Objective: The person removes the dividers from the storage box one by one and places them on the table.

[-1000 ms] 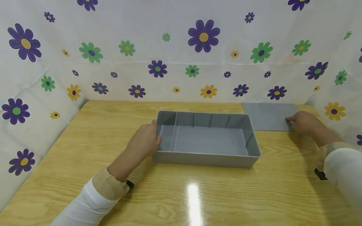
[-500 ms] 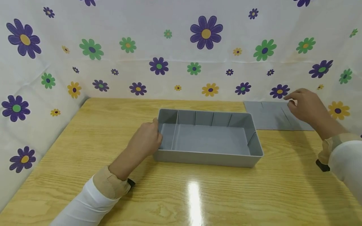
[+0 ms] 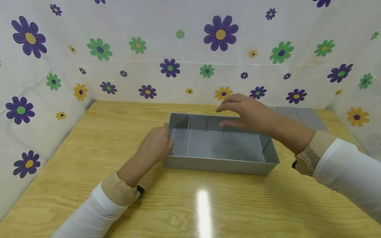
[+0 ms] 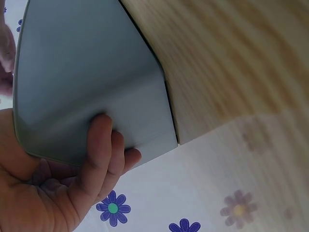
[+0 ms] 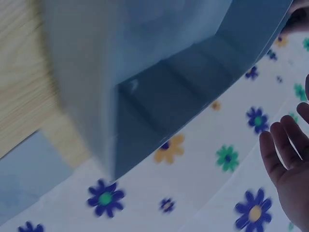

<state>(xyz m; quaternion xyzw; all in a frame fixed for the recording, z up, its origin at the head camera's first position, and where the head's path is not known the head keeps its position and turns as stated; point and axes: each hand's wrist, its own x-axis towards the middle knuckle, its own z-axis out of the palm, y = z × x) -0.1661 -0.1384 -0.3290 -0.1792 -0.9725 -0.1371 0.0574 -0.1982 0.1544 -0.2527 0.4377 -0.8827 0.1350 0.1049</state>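
Observation:
A grey rectangular box [image 3: 220,165] with an open top stands on the wooden table. One thin divider [image 3: 187,138] crosses it near its left end; slots line its back wall. My left hand [image 3: 156,143] grips the box's left end wall, and in the left wrist view its fingers [image 4: 100,140] curl against the outside. My right hand [image 3: 253,114] is above the box's back right part, fingers extended and apart, holding nothing. In the right wrist view the right hand [image 5: 292,169] shows an open palm. Flat grey panels [image 3: 309,117] lie at the back right, partly hidden behind the right forearm.
White cloth [image 3: 190,43] printed with flowers hangs behind the table and along both sides. Bare wooden tabletop [image 3: 238,205] shows in front of the box and to its left.
My right hand has lifted off the grey panels at the back right and moved left over the box. The left hand keeps its grip on the box, which stays in place.

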